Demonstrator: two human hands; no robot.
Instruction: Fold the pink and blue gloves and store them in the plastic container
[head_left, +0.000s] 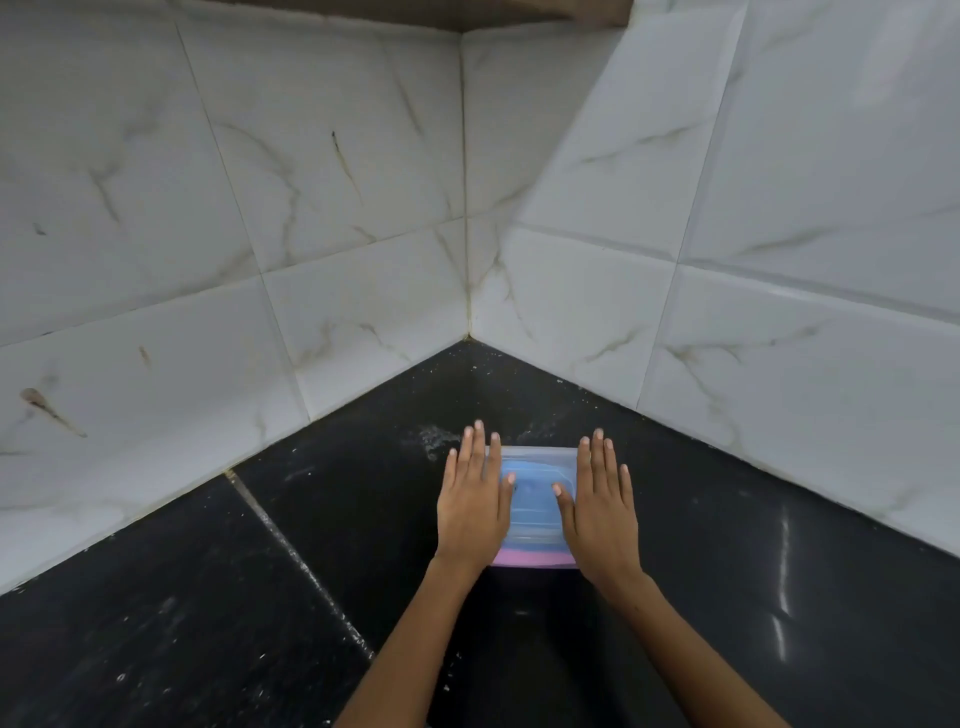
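Clear plastic container (535, 506) sits on the black table (260, 597), near its far corner where the two tiled walls (311, 208) meet. Lid looks on. Blue glove (534, 478) shows through the top, pink glove (530, 558) shows at the near edge underneath.

Left hand (474, 501) lies flat on the container's left side, right hand (602, 506) flat on its right side. Fingers (480, 441) on both are straight and released, pointing toward the far corner, grasping nothing, thumbs turned inward over the lid.

Container lies directly between the two palms, its long axis running near to far. Both hands equally near. Likely pressing the lid shut; storing looks almost done.
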